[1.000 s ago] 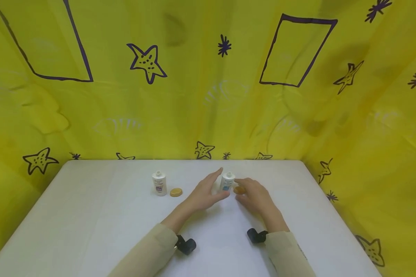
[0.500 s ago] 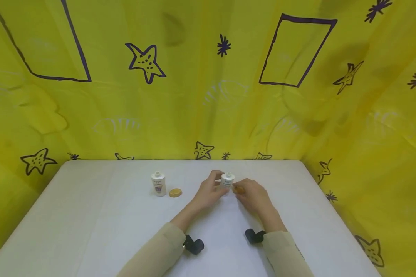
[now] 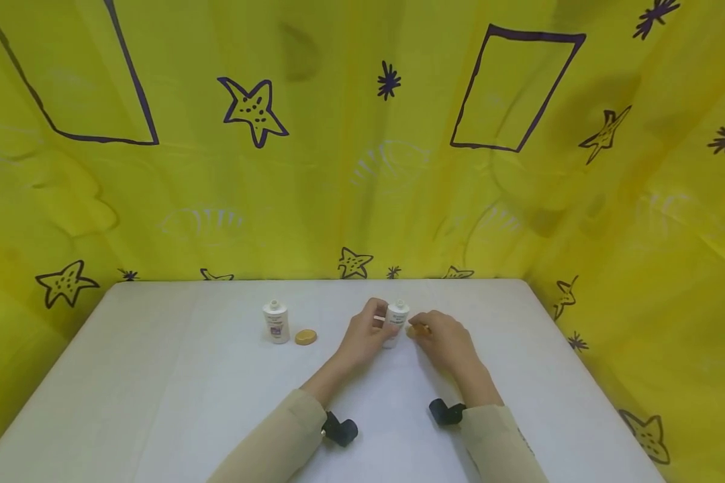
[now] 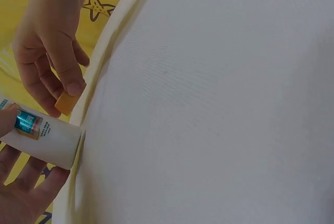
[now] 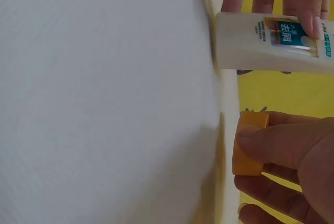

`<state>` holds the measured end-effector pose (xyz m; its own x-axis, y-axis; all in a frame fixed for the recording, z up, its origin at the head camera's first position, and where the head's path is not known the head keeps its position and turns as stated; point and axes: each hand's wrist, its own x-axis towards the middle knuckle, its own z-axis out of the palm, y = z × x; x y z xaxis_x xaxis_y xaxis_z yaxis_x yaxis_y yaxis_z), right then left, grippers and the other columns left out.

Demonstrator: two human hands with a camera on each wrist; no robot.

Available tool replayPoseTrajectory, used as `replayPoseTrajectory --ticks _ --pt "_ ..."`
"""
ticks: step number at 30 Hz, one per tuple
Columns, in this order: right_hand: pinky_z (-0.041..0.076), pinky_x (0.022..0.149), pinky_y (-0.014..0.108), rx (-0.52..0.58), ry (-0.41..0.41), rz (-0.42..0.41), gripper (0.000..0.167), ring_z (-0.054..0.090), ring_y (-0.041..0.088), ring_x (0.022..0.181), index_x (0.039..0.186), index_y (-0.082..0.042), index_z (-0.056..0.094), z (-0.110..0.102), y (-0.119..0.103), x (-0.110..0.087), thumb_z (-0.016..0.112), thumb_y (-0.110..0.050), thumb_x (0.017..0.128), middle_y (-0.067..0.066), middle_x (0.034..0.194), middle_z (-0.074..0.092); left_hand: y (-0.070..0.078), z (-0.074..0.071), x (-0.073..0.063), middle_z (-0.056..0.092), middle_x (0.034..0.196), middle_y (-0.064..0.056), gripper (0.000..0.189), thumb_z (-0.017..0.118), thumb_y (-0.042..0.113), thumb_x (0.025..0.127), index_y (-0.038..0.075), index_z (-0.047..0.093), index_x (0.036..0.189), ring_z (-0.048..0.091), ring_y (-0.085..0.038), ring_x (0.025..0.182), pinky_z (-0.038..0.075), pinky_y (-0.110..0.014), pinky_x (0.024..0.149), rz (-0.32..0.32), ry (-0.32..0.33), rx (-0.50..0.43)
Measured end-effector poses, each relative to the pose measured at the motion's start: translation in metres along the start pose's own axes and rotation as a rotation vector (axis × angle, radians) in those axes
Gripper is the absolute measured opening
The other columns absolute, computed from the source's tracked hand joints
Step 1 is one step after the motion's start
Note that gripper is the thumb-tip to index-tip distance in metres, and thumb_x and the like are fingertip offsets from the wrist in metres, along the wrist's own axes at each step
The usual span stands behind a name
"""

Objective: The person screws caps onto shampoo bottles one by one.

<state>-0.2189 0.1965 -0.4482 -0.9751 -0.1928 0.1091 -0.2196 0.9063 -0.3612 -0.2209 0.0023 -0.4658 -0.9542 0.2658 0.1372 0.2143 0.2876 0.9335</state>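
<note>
My left hand point(image 3: 362, 337) grips a white shampoo-like bottle point(image 3: 398, 315) with a blue label, its thumb across the front. The bottle's top bears a small nozzle and no cap. To its right, my right hand point(image 3: 447, 342) pinches a golden-orange cap point(image 5: 246, 165) between thumb and fingers, a short gap from the bottle. Farther left a second white bottle point(image 3: 276, 323), with a purple patch on its label, stands upright and uncapped. Beside it another golden cap point(image 3: 305, 337) lies on the table.
The white table point(image 3: 217, 402) reaches back to a yellow curtain point(image 3: 314, 201) with drawn stars and frames. A black wrist camera point(image 3: 340, 429) sits on the left forearm, another camera point(image 3: 447, 412) on the right.
My left hand's fingers, spread around the bottle one second ago, have closed on it, and the bottle has come slightly nearer. The right fingers have tightened on the cap.
</note>
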Motion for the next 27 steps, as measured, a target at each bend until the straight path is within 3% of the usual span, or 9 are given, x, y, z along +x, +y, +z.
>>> replayPoseTrajectory --ticks 10,17,22,27 --pt "0.055 0.082 0.046 0.02 0.092 -0.071 0.03 0.066 0.024 0.095 0.118 -0.017 0.071 -0.014 -0.01 -0.003 0.075 -0.015 0.089 0.003 0.106 0.071 0.014 -0.016 -0.016 0.062 0.125 -0.007 0.035 0.065 0.023 0.097 0.016 0.048 0.127 0.063 -0.024 0.112 0.055 -0.04 0.092 -0.001 0.014 0.045" --pt "0.058 0.08 0.04 0.193 0.155 -0.138 0.034 0.068 0.022 0.097 0.121 -0.016 0.069 -0.025 -0.02 -0.008 0.076 -0.015 0.088 0.002 0.112 0.072 0.016 -0.039 -0.037 0.062 0.124 -0.007 0.037 0.064 0.024 0.098 0.015 0.048 0.13 0.061 -0.024 0.113 0.054 -0.041 0.095 0.03 0.005 -0.003" --pt "0.058 0.074 0.03 0.323 0.175 -0.198 0.034 0.067 0.019 0.097 0.12 -0.017 0.07 -0.035 -0.039 -0.012 0.077 -0.014 0.088 0.001 0.113 0.071 0.018 -0.056 -0.052 0.062 0.124 -0.007 0.036 0.063 0.024 0.099 0.014 0.049 0.131 0.06 -0.023 0.114 0.053 -0.04 0.096 0.043 0.014 -0.015" --pt "0.057 0.071 0.026 0.407 0.193 -0.269 0.034 0.067 0.015 0.096 0.121 -0.017 0.069 -0.044 -0.059 -0.022 0.077 -0.015 0.088 -0.001 0.113 0.071 0.019 -0.064 -0.064 0.061 0.126 -0.005 0.037 0.063 0.027 0.099 0.013 0.049 0.131 0.059 -0.023 0.114 0.054 -0.039 0.095 0.056 0.007 -0.017"
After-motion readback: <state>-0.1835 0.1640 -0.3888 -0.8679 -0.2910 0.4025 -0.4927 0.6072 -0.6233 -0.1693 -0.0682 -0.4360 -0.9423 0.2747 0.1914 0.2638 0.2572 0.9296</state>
